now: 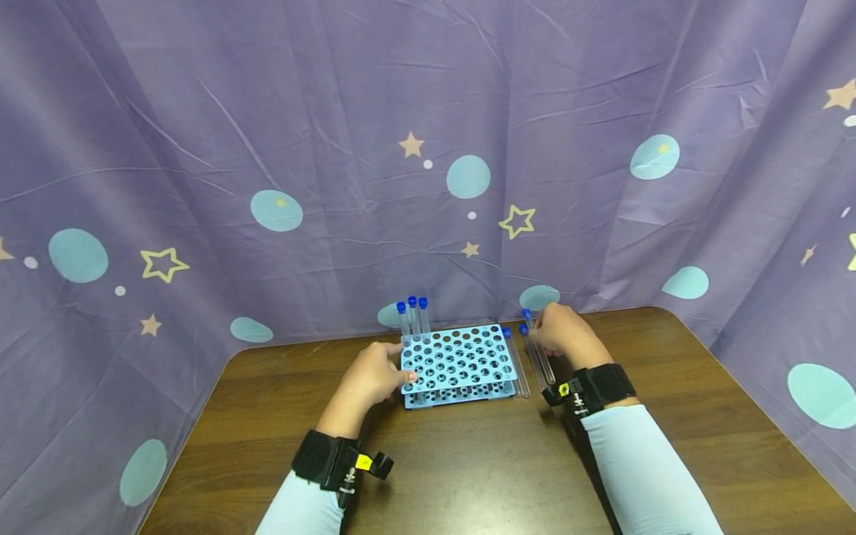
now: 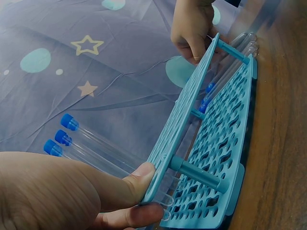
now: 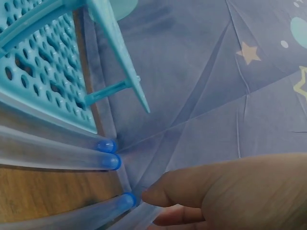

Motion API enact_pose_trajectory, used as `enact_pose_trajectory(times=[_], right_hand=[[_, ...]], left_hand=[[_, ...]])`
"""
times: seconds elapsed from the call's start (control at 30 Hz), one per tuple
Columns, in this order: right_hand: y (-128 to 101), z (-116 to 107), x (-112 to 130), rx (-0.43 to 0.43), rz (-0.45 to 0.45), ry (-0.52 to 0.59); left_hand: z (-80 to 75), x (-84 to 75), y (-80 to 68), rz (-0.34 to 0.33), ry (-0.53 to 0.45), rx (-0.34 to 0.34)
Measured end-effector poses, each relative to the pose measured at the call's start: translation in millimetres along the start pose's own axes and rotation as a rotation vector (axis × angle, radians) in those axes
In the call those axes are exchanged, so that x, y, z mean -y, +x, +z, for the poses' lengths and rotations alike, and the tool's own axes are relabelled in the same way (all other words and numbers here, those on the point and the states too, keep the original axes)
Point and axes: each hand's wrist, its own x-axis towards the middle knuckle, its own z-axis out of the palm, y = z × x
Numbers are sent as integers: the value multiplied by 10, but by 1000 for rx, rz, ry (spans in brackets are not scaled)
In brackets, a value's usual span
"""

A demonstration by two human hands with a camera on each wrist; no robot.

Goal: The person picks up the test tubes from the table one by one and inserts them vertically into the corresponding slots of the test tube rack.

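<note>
A light blue two-tier test tube rack [image 1: 458,360] stands on the table. My left hand [image 1: 374,375] grips its left end, thumb on the top plate and fingers beneath, as the left wrist view shows. Three clear test tubes [image 1: 414,323] with blue caps stand upright in the rack's back left corner. Right of the rack, my right hand [image 1: 563,334] pinches a blue-capped test tube [image 1: 545,362] between thumb and fingers; its cap is hidden in the right wrist view. Another tube [image 3: 91,213] lies beside it, and two more [image 3: 62,153] lie against the rack.
The brown wooden table [image 1: 455,461] has rounded back corners. A purple curtain [image 1: 374,148] with stars and teal spots hangs right behind it and along both sides. Black straps with small cameras [image 1: 602,386] sit on both wrists.
</note>
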Motion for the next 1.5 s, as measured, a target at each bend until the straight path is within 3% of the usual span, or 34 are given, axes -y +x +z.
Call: enact_pose_trajectory(times=[1.0, 1.5], right_hand=[[-69, -221, 151, -246, -49, 19], [-116, -239, 165, -372, -152, 94]], left_hand=[[0, 7, 10, -3, 13, -2], [6, 7, -9, 9, 7, -4]])
